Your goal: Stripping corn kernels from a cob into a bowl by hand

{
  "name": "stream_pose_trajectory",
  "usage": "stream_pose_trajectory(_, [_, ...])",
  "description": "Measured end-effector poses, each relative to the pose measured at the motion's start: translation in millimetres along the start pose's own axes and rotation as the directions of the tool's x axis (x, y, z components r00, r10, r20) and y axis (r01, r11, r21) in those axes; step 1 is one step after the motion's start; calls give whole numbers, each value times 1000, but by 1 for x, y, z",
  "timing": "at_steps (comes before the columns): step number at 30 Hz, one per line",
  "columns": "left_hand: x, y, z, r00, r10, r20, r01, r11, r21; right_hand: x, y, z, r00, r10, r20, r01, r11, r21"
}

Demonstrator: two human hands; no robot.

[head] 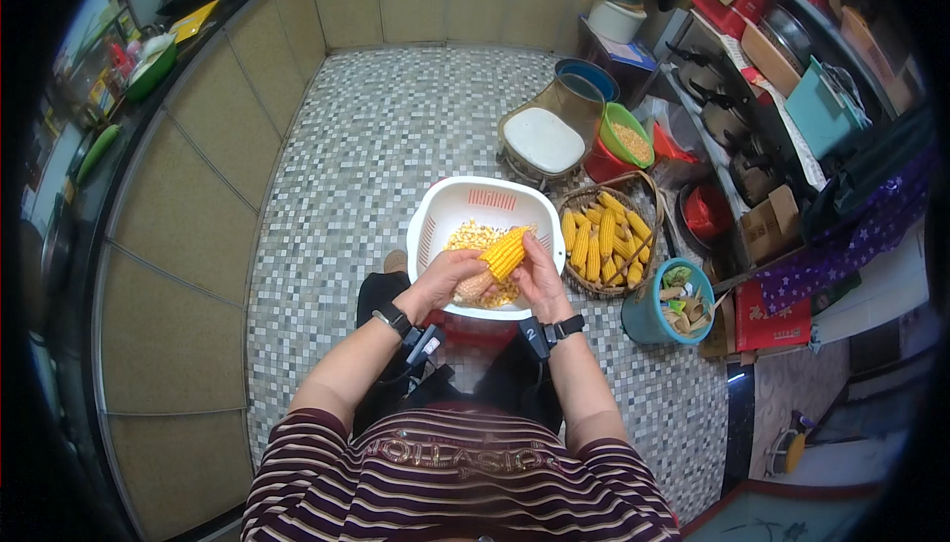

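Note:
My right hand (540, 275) grips a yellow ear of corn (508, 252) near its upper right end. The ear slants over a white plastic basket (486, 189) with slotted walls. A pale, kernel-stripped corn cob (473, 287) lies against the ear's lower left end, in the fingers of my left hand (445, 278). The left thumb reaches to the ear; whether it presses on it is hard to tell. Loose corn kernels (471, 234) cover part of the basket's bottom. Both hands are above the basket, and some kernels beneath them are hidden.
Just right stands a wicker basket (575, 286) of corn ears (607, 234). Nearby are a blue bin (642, 319) with husks and wrappers, a white-topped stool (544, 139) and a green bowl (612, 126) of kernels. A loaded shelf (731, 193) lines the right; cabinets (178, 245) the left.

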State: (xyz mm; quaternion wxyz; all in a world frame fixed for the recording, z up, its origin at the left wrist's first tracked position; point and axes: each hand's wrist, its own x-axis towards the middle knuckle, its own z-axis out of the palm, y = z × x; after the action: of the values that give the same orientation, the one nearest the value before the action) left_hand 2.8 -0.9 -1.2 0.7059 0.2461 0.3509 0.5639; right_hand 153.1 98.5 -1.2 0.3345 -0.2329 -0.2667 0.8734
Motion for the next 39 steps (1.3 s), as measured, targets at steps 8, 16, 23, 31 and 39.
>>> stream_pose_trajectory(8, [2, -2, -1, 996, 15, -89, -6, 995, 100, 1, 0, -1, 1000, -5, 23, 5, 1000, -7])
stream_pose_trajectory(16, [3, -1, 6, 994, 51, -100, -35, 987, 157, 5, 3, -6, 1000, 16, 14, -16, 999, -39])
stream_pose_trajectory(23, [1, 1, 5, 994, 36, -100, -14, 975, 220, 5, 4, -6, 999, 28, 25, -27, 998, -57])
stream_pose_trajectory(31, [-2, 4, 7, 999, 28, -46, -19, 981, 194, 4, 3, -3, 1000, 17, 21, -16, 998, -60])
stream_pose_trajectory(39, [1, 0, 4, 1000, -2, -12, 3, 997, 75, 7, 3, -15, 995, 18, 96, -11, 997, -77])
